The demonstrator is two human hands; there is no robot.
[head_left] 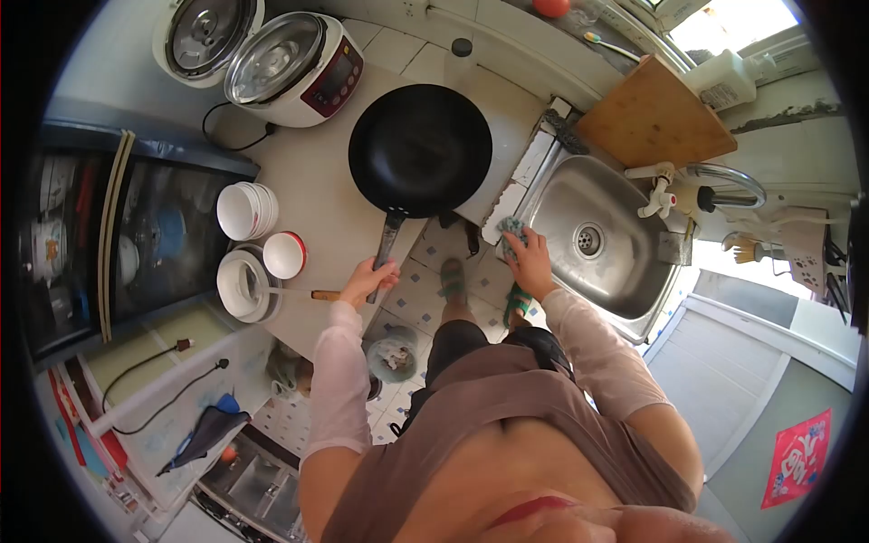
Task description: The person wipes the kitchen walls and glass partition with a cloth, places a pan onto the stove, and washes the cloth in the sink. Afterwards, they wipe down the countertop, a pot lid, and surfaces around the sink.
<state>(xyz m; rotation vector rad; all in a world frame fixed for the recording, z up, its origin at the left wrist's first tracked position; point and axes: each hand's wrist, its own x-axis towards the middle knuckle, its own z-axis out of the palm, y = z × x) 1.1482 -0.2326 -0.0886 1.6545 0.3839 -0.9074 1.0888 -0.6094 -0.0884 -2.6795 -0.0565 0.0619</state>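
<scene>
My left hand (369,279) is wrapped round the handle of a black wok (420,149), whose dark inside faces up over the counter. A grey-green scrubbing cloth (512,233) is held in my right hand (530,257) at the left rim of the steel sink (597,235), over the white tiled edge. Close to my left wrist lies a knife with a wooden handle (325,295), its blade pointing left toward the bowls. The two hands are apart, with the wok handle on the left side and the sink on the right.
Stacked white bowls (240,213), a red-rimmed bowl (284,255) and round dishes (243,284) stand on the counter's left. Behind are an open rice cooker (299,72) and a bottle (460,61). A cutting board (654,113) leans behind the faucet (659,195). A bin (393,355) is on the floor.
</scene>
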